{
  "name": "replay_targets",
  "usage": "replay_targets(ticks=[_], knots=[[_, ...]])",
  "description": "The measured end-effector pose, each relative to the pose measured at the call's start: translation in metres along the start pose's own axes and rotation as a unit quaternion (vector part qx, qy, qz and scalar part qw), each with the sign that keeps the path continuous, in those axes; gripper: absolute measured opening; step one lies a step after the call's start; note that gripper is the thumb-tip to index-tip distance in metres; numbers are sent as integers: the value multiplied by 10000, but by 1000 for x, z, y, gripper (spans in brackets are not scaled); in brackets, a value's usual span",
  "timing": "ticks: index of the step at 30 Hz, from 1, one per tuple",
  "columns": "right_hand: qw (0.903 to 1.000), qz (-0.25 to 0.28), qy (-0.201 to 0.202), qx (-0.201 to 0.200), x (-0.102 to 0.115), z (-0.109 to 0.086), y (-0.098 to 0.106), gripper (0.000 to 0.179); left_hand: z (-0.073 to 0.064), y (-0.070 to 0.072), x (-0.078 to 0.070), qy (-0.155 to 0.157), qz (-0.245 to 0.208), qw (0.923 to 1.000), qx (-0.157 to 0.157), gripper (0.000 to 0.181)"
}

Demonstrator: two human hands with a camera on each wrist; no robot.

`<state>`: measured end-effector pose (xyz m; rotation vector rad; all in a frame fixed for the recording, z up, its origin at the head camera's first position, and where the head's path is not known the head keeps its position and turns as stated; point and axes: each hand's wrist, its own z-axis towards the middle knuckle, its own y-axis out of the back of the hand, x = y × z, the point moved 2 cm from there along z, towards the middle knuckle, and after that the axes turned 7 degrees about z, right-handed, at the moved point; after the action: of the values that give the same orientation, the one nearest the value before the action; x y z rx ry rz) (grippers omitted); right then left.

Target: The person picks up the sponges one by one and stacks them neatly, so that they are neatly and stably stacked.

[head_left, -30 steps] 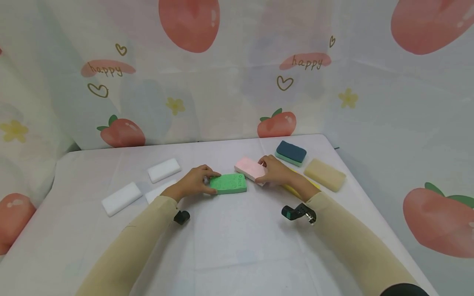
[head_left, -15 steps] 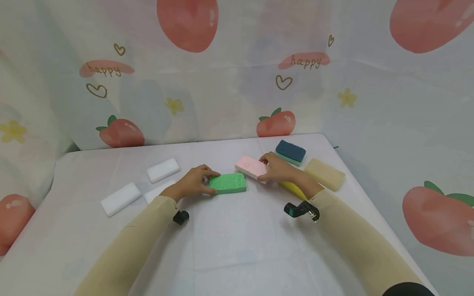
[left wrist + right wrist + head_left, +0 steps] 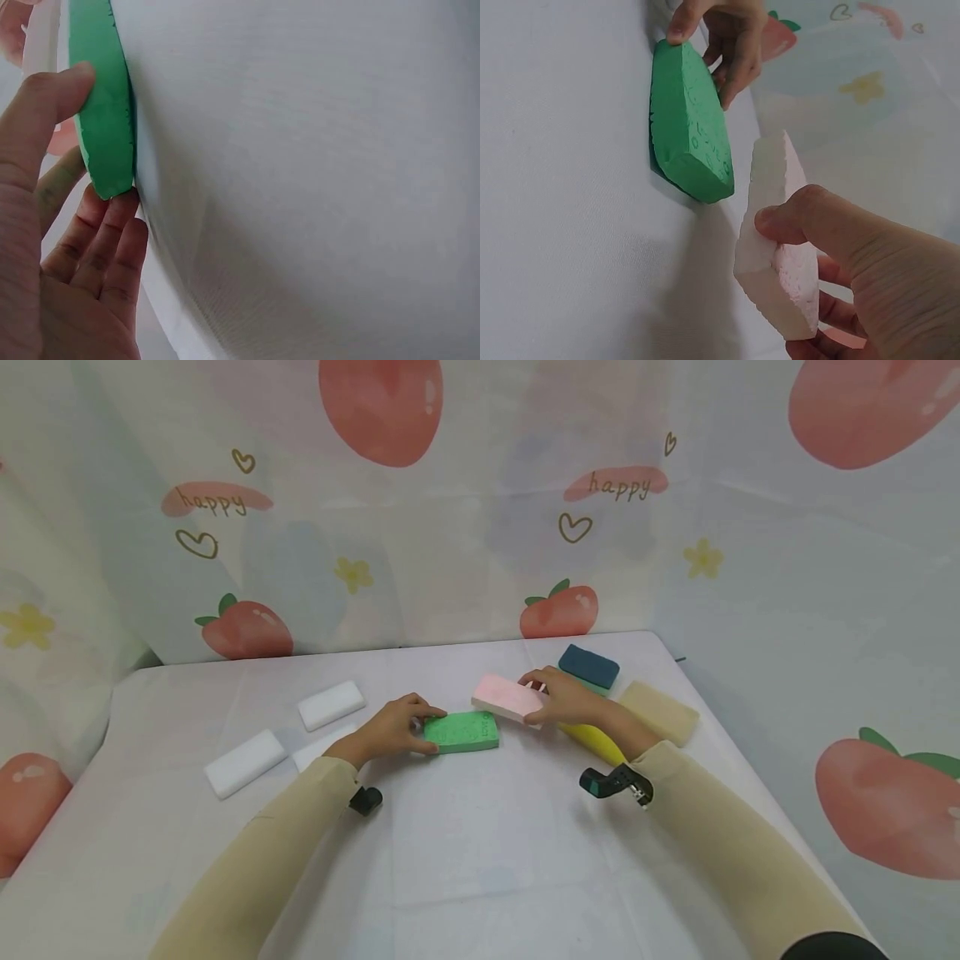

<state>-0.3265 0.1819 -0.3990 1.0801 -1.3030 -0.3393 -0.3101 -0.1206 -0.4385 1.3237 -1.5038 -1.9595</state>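
Note:
My left hand (image 3: pixel 393 728) pinches the left end of a green sponge (image 3: pixel 462 732) with raised lettering, which lies flat on the table; the thumb (image 3: pixel 71 86) is on its near side in the left wrist view. A pink sponge (image 3: pixel 506 697) is held by its right end in my right hand (image 3: pixel 570 697), thumb on the near side and fingers behind. In the right wrist view the pink sponge (image 3: pixel 776 240) stands apart from the green one (image 3: pixel 690 127), above the cloth. From the head, its left end overlaps the space just behind the green sponge's right corner.
White sponge blocks (image 3: pixel 246 763) lie at the left, one partly behind the left hand. To the right are a blue-and-green sponge (image 3: pixel 588 667), a beige sponge (image 3: pixel 660 712) and a yellow piece (image 3: pixel 596 742) under the right forearm. White cloth (image 3: pixel 480 852) covers the table.
My right hand has lifted the pink sponge slightly, then shifted it a little to the left. More of the yellow piece shows beneath the forearm. The left hand and green sponge have stayed put.

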Motion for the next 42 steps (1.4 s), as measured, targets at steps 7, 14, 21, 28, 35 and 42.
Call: replay_targets(ticks=[7,14,21,28,35,42], knots=[[10000,61,10,-34,2,-3,2,61,0,0,1,39,-3,10000,7,59],[9998,159,25,-65,3,-3,1,61,-1,0,1,108,-32,9999,15,61],[9999,116,127,-9,11,-4,1,60,-3,1,1,198,-169,9996,91,64],[9997,97,233,46,16,-6,1,60,-3,-2,7,205,-217,9995,44,64],[9990,141,395,119,18,-4,-2,57,-3,-2,6,247,-371,9990,58,65],[9984,179,528,127,23,-1,-4,58,-5,-2,5,323,-378,9987,67,64]])
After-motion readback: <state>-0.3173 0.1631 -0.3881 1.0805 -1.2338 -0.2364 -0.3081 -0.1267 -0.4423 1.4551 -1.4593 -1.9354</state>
